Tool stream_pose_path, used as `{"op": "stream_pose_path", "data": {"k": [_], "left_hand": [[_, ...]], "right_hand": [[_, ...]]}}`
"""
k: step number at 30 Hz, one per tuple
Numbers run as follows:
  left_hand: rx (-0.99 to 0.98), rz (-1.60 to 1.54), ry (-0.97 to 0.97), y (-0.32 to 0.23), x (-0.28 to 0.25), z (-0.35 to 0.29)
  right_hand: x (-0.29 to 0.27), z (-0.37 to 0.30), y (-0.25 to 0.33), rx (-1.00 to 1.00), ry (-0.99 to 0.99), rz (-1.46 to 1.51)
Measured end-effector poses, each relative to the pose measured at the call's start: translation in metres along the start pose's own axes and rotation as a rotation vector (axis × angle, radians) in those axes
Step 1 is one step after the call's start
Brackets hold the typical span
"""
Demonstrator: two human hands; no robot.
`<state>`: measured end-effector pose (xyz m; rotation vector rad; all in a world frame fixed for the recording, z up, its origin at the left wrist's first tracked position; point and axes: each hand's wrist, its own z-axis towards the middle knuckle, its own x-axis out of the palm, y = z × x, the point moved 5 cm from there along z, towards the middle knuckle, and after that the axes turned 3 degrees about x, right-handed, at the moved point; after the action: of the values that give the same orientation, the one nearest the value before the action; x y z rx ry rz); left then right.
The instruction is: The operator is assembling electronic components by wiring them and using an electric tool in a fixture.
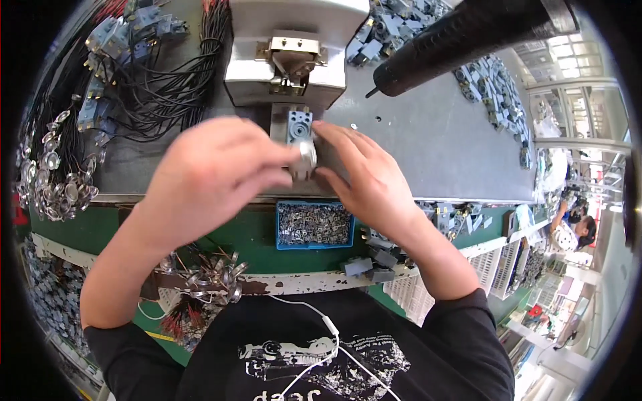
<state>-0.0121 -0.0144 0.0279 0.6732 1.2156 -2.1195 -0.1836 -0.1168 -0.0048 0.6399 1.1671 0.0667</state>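
Note:
A blue-grey plastic housing with a round recess and several holes lies at the foot of the metal press fixture, in front of me. My right hand grips its right side, index finger near the far end and thumb near the close end. At the housing's near part is a shiny round metal piece. Coming in from the left, my left hand is smeared by motion, its fingertips right at that metal piece. Whether they pinch it cannot be made out.
The metal press fixture stands ahead. A black power screwdriver hangs at upper right. Housings pile on the right. Wired housings and round metal parts crowd the left. A blue tray of small metal pieces sits nearer me.

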Motion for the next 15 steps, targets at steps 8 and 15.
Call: {"op": "stream_pose_path", "data": {"k": [8,15], "left_hand": [[-0.183,0.124,0.113,0.022,0.029,0.011],[-0.305,0.09,0.18,0.025,0.025,0.02]], "right_hand": [[-0.121,0.016,0.01,-0.299,-0.805,0.404],[-0.121,0.088,0.018,0.11,-0.575,0.677]]}}
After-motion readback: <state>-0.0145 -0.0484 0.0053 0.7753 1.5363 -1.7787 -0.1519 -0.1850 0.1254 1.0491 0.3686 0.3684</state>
